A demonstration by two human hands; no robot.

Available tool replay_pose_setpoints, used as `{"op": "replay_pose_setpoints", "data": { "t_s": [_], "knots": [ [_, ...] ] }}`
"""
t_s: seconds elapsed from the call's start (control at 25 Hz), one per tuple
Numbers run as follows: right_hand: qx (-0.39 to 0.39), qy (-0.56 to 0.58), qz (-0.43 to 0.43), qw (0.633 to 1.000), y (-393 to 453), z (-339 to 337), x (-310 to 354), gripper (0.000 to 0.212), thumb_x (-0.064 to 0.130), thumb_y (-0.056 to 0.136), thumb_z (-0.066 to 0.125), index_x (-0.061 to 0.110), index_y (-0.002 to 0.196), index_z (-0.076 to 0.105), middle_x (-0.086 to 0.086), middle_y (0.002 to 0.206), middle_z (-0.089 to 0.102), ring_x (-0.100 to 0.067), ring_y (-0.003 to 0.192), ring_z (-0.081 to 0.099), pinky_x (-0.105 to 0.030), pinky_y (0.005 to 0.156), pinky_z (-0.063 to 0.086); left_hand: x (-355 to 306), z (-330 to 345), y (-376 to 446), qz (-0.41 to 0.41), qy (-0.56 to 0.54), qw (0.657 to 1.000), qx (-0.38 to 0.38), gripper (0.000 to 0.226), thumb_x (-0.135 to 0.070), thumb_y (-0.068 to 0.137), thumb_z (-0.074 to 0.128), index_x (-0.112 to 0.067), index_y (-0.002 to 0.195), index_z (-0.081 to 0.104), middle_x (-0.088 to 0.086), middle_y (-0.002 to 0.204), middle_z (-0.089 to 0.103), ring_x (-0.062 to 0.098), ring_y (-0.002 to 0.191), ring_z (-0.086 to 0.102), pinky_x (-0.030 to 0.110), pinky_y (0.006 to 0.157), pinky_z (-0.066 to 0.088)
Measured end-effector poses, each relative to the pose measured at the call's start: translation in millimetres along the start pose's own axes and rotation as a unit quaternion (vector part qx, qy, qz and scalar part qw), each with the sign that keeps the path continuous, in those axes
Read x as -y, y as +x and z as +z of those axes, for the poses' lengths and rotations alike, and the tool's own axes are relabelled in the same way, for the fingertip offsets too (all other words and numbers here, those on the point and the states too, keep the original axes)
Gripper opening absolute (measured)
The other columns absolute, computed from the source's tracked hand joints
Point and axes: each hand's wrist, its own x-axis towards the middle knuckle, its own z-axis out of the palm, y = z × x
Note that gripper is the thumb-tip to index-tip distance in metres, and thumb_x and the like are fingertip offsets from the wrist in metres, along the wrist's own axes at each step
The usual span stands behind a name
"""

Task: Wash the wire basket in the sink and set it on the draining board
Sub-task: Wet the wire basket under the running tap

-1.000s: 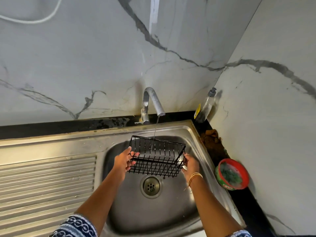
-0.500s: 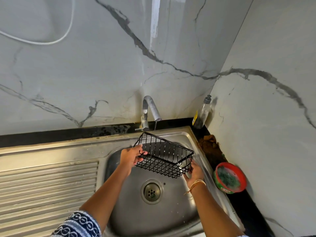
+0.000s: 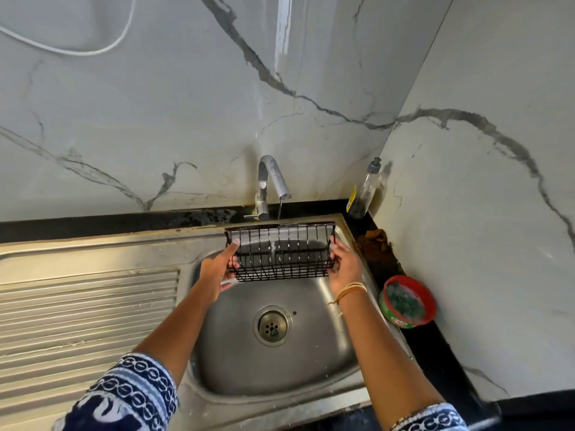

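Note:
A black wire basket (image 3: 281,251) is held level over the steel sink (image 3: 314,362), right under the tap (image 3: 273,181). A thin stream of water falls from the spout onto its far rim and runs through the wires. My left hand (image 3: 217,270) grips the basket's left end, with the fingers hooked through the wires. My right hand (image 3: 343,264) grips the right end. The ribbed draining board (image 3: 87,312) lies to the left of the bowl.
The drain (image 3: 273,326) sits in the middle of the bowl. A soap bottle (image 3: 364,191) stands in the back right corner. A red and green tub (image 3: 407,301) with a scrubber sits on the black counter at the right, with brown scraps (image 3: 373,244) behind it.
The basket has been turned from a tilted position to level and lifted closer to the spout. Both hands moved up and back with it.

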Motion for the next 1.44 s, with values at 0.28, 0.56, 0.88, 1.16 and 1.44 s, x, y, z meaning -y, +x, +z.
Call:
{"op": "replay_pose_setpoints", "data": {
  "t_s": [0.28, 0.56, 0.88, 1.16, 1.44],
  "knots": [
    [0.055, -0.098, -0.139, 0.984, -22.0, 40.2, 20.7, 0.032, -0.01, 0.083, 0.054, -0.001, 0.11, 0.068, -0.005, 0.089, 0.068, -0.007, 0.061, 0.048, -0.011, 0.054, 0.043, 13.5, -13.1, 3.1, -0.094, -0.027, 0.994, 0.05, 0.066, -0.058, 0.082, 0.063, -0.007, 0.122, 0.052, 0.014, 0.123, 0.057, 0.025, 0.089, 0.057, 0.045, 0.081, 0.047],
    [0.094, -0.137, -0.157, 0.973, -33.9, 53.5, 19.2, 0.031, -0.008, 0.084, 0.058, 0.002, 0.112, 0.068, -0.005, 0.1, 0.07, -0.008, 0.065, 0.054, -0.01, 0.062, 0.049, 16.0, -6.6, 7.2, -0.135, -0.081, 0.986, 0.05, 0.057, -0.046, 0.092, 0.057, -0.004, 0.128, 0.045, 0.017, 0.106, 0.057, 0.034, 0.087, 0.063, 0.053, 0.097, 0.044],
    [0.149, -0.28, -0.241, 0.917, -41.7, 67.1, 14.2, 0.029, 0.002, 0.085, 0.062, 0.008, 0.113, 0.069, -0.002, 0.081, 0.067, -0.01, 0.073, 0.06, -0.02, 0.079, 0.052, 28.9, 8.8, 8.3, -0.171, -0.071, 0.982, 0.041, 0.046, -0.035, 0.103, 0.037, -0.007, 0.141, 0.034, 0.028, 0.136, 0.048, 0.047, 0.108, 0.06, 0.058, 0.101, 0.041],
    [0.118, -0.261, -0.24, 0.928, -34.0, 55.2, 18.9, 0.03, 0.0, 0.085, 0.062, 0.007, 0.114, 0.068, -0.002, 0.075, 0.066, -0.005, 0.06, 0.056, -0.01, 0.059, 0.047, 24.9, 11.4, 8.2, -0.142, -0.061, 0.988, 0.021, 0.049, -0.036, 0.099, 0.048, -0.003, 0.135, 0.043, 0.022, 0.123, 0.055, 0.042, 0.093, 0.065, 0.056, 0.095, 0.046],
    [-0.004, -0.111, -0.111, 0.988, -5.7, 14.7, 14.2, 0.032, -0.003, 0.082, 0.061, 0.005, 0.111, 0.07, -0.002, 0.068, 0.061, -0.009, 0.055, 0.049, -0.021, 0.053, 0.042, -13.4, 13.6, 1.1, 0.075, 0.049, 0.993, -0.08, 0.037, -0.044, 0.08, 0.074, -0.011, 0.077, 0.056, 0.004, 0.068, 0.057, 0.017, 0.057, 0.056, 0.035, 0.063, 0.058]
  ]
}}
